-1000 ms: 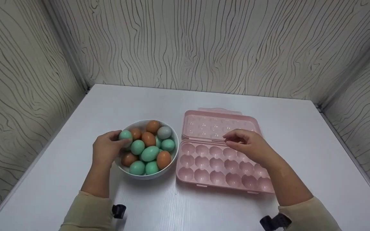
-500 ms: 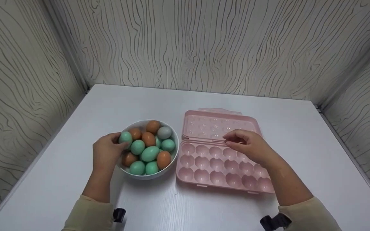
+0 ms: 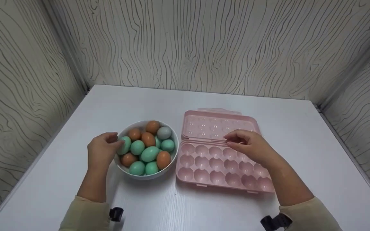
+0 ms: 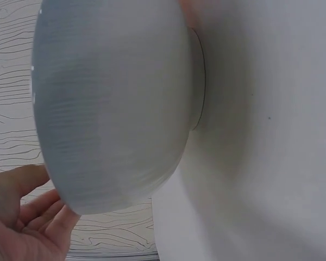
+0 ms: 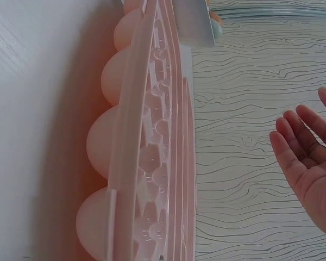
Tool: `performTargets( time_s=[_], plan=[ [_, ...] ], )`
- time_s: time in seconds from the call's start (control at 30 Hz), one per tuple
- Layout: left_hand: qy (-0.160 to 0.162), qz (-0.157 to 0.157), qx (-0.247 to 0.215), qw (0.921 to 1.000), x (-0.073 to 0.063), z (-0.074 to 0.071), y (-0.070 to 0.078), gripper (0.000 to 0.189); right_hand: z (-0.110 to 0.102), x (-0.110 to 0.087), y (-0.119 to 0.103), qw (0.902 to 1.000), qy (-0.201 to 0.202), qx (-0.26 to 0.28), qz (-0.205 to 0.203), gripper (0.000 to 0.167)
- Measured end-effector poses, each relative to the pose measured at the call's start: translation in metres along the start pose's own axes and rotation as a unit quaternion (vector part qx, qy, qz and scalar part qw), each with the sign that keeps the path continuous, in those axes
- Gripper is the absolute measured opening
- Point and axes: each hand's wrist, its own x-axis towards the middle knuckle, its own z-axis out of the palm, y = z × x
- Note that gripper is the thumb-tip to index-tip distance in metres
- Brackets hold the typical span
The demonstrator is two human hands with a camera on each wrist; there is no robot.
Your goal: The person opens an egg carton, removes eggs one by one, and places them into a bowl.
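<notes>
A white bowl [image 3: 145, 177] full of green, brown and grey eggs stands left of centre. My left hand [image 3: 101, 150] is at its left rim, fingers loosely bent and holding nothing. Its thumb tip is at a green egg [image 3: 126, 146] lying inside the rim; whether they touch I cannot tell. From the left wrist view, the bowl's side hides the eggs. To the right, a pink egg carton [image 3: 223, 186] lies with its lid folded back and its cups bare. My right hand [image 3: 252, 147] hovers over the carton's hinge, fingers loosely curled around nothing.
Everything stands on a white table [image 3: 159, 208]. Wood-patterned panels [image 3: 188, 48] rise behind it and on both sides. The bowl and the carton are close side by side. A small black camera [image 3: 116, 214] sits at the left sleeve.
My left hand has let go of the green egg and drawn slightly left. That egg now sits lower in the bowl, by its left rim. The right hand stays in place.
</notes>
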Motion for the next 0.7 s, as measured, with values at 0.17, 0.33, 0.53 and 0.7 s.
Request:
performTargets(
  time_s=[0.17,0.33,0.53,0.7],
  plan=[
    [-0.011,-0.009,-0.024,0.9996,0.001,-0.004,0.002,0.045,-0.003,-0.001,0.002,1.0000,0.004,0.001,0.007,0.022],
    [-0.027,-0.020,-0.048,0.9983,0.002,-0.006,0.006,0.046,-0.009,-0.003,0.005,0.9996,0.014,-0.024,0.008,0.024],
    [-0.050,-0.031,-0.085,0.9946,0.000,-0.007,0.017,0.048,-0.017,-0.007,0.013,0.9990,0.030,-0.026,0.019,0.028],
    [-0.066,-0.030,-0.107,0.9917,-0.004,-0.005,0.030,0.051,-0.028,-0.014,0.027,0.9977,0.053,-0.022,0.034,0.032]
  ],
)
